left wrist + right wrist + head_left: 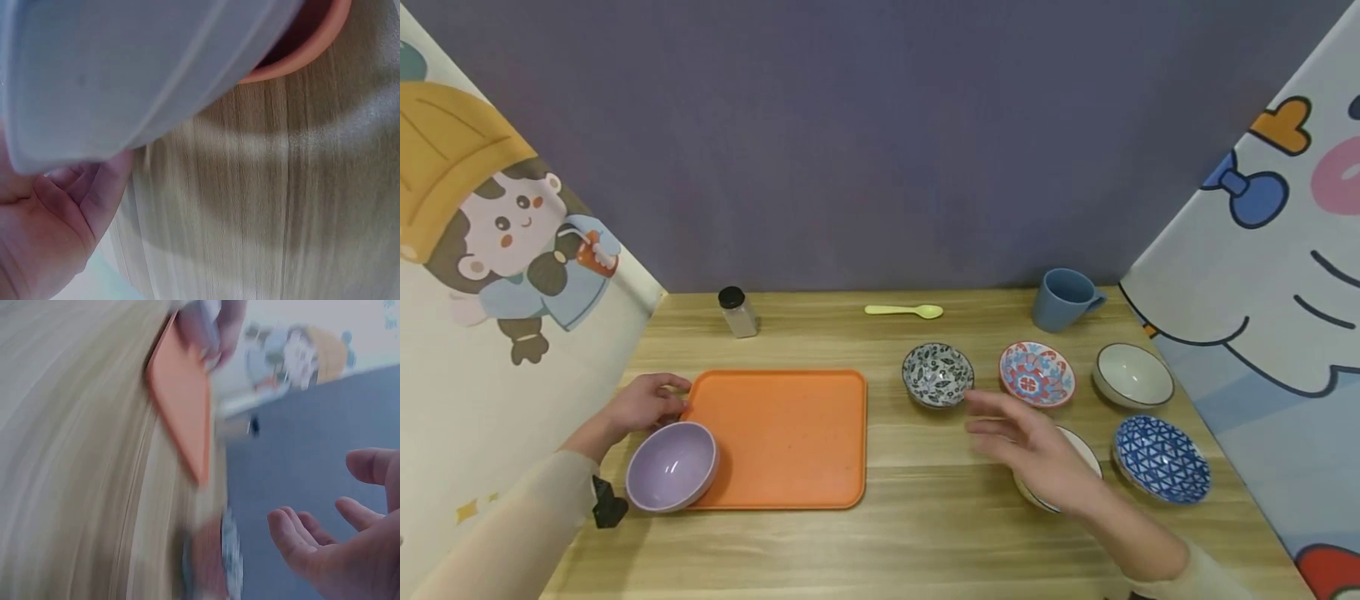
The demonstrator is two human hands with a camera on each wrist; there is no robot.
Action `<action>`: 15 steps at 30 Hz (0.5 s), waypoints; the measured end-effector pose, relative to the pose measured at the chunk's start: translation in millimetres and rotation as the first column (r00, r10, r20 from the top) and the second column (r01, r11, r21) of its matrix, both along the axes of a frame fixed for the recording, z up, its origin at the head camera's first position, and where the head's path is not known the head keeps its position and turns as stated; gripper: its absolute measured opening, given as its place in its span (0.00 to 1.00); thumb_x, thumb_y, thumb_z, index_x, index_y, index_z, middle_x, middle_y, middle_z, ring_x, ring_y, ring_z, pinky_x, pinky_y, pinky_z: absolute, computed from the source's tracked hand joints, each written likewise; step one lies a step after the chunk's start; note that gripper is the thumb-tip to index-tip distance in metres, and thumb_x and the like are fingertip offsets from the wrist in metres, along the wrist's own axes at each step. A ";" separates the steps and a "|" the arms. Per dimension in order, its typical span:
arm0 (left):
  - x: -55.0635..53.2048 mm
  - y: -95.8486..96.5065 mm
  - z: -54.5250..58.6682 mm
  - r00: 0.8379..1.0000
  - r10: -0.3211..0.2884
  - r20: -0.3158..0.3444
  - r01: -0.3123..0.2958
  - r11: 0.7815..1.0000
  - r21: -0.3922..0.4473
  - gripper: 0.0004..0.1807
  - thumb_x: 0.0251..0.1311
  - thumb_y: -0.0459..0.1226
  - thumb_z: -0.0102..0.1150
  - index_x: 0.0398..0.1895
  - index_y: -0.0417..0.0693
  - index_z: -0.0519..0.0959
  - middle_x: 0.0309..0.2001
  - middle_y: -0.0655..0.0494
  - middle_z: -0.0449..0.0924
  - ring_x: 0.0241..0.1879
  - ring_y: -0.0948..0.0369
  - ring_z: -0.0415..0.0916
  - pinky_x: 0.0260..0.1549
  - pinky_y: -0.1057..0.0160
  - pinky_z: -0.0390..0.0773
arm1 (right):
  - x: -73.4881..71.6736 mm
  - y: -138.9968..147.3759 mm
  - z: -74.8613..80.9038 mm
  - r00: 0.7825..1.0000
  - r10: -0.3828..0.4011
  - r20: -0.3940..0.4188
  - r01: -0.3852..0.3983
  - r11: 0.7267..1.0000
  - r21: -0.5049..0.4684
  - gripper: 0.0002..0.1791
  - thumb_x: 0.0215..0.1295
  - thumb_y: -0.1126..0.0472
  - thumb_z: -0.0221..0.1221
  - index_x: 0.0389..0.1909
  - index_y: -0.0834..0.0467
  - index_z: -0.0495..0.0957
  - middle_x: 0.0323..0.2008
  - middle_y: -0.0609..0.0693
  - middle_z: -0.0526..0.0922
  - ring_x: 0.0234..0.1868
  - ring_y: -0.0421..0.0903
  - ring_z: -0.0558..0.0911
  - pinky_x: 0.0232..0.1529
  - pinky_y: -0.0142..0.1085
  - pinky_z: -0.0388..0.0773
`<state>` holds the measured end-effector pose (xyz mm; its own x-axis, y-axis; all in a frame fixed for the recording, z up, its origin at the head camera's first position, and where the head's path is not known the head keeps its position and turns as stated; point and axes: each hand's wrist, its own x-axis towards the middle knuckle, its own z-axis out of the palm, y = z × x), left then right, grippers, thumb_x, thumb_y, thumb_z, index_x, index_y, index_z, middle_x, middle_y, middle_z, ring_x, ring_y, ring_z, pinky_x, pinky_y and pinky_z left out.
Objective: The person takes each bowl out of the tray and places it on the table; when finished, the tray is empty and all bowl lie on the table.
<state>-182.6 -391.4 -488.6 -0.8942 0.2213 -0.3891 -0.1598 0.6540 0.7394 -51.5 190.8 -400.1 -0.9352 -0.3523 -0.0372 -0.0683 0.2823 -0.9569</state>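
Observation:
My left hand (646, 404) grips the far rim of a purple bowl (672, 467) at the left side of an orange tray (790, 442). The bowl overlaps the tray's near left corner in the head view. Seen close in the left wrist view, the bowl (125, 75) hides part of the fingers (106, 194). My right hand (1045, 454), empty with fingers apart, hovers by a black-and-white leaf-patterned bowl (937, 379). It partly covers a white bowl (1084, 450) beneath it. In the right wrist view the hand's fingers (294, 540) are loosely bent.
To the right stand a red-and-blue patterned bowl (1037, 375), a plain white bowl (1133, 377) and a blue-and-white bowl (1161, 458). Along the back are a black-capped shaker (738, 313), a yellow spoon (902, 311) and a blue mug (1063, 302). Walls enclose the table's back and sides.

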 end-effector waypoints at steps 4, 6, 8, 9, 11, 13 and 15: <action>-1.2 0.3 -1.4 1.000 0.004 -0.010 -0.004 1.000 0.015 0.25 0.66 0.30 0.60 0.62 0.23 0.69 0.30 0.51 0.83 0.23 0.63 0.77 0.22 0.64 0.79 | -16.5 -57.7 -9.3 0.988 0.151 0.043 -0.144 0.980 -0.136 0.29 0.73 0.64 0.59 0.73 0.59 0.67 0.66 0.64 0.73 0.63 0.64 0.79 0.57 0.37 0.81; -1.5 0.9 -1.9 1.000 0.003 -0.003 -0.002 1.000 0.019 0.25 0.67 0.30 0.60 0.63 0.23 0.68 0.30 0.51 0.83 0.23 0.63 0.77 0.22 0.64 0.79 | -23.8 -84.1 -13.9 0.975 0.209 0.080 -0.193 0.965 -0.176 0.28 0.74 0.64 0.59 0.73 0.58 0.68 0.64 0.63 0.75 0.61 0.63 0.80 0.55 0.41 0.83; -1.6 2.0 -2.2 1.000 0.003 0.008 -0.003 1.000 0.011 0.26 0.67 0.31 0.60 0.63 0.23 0.68 0.30 0.51 0.83 0.24 0.63 0.78 0.23 0.63 0.80 | -30.9 -107.8 -19.4 0.961 0.254 0.114 -0.229 0.953 -0.199 0.28 0.73 0.64 0.60 0.73 0.58 0.69 0.62 0.62 0.77 0.57 0.58 0.83 0.54 0.45 0.84; -1.4 2.6 -2.0 1.000 0.010 0.016 -0.010 1.000 0.005 0.26 0.67 0.31 0.60 0.64 0.24 0.68 0.30 0.51 0.83 0.24 0.62 0.78 0.23 0.63 0.80 | -34.4 -118.7 -22.3 0.954 0.269 0.133 -0.241 0.951 -0.195 0.28 0.73 0.64 0.60 0.72 0.56 0.70 0.61 0.62 0.77 0.55 0.55 0.84 0.52 0.46 0.84; -0.2 2.9 -1.7 1.000 0.013 0.016 -0.013 1.000 0.001 0.26 0.67 0.31 0.60 0.64 0.24 0.68 0.30 0.51 0.84 0.25 0.62 0.79 0.23 0.62 0.81 | -41.5 -138.3 -29.0 0.941 0.291 0.170 -0.260 0.948 -0.184 0.28 0.72 0.62 0.61 0.72 0.54 0.71 0.61 0.61 0.78 0.52 0.54 0.85 0.51 0.48 0.85; 0.7 2.4 -0.8 1.000 0.014 0.004 -0.014 1.000 0.002 0.26 0.67 0.31 0.60 0.64 0.24 0.68 0.30 0.51 0.84 0.24 0.62 0.79 0.23 0.62 0.81 | -48.9 -155.8 -36.1 0.932 0.304 0.199 -0.273 0.947 -0.170 0.27 0.72 0.61 0.62 0.71 0.51 0.72 0.61 0.62 0.78 0.51 0.57 0.86 0.49 0.52 0.85; 1.6 1.3 -0.1 1.000 0.016 -0.006 -0.016 1.000 0.017 0.26 0.67 0.30 0.61 0.63 0.23 0.69 0.31 0.50 0.84 0.24 0.63 0.79 0.22 0.63 0.81 | -56.4 -171.7 -43.9 0.923 0.311 0.227 -0.280 0.947 -0.158 0.26 0.71 0.60 0.63 0.69 0.49 0.74 0.61 0.63 0.77 0.50 0.62 0.86 0.47 0.53 0.85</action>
<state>-181.0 -390.2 -488.7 -0.8998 0.2136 -0.3804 -0.1657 0.6392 0.7510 -107.9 19.1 -444.0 -0.7548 -0.6272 -0.1922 0.1105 0.1672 -0.9797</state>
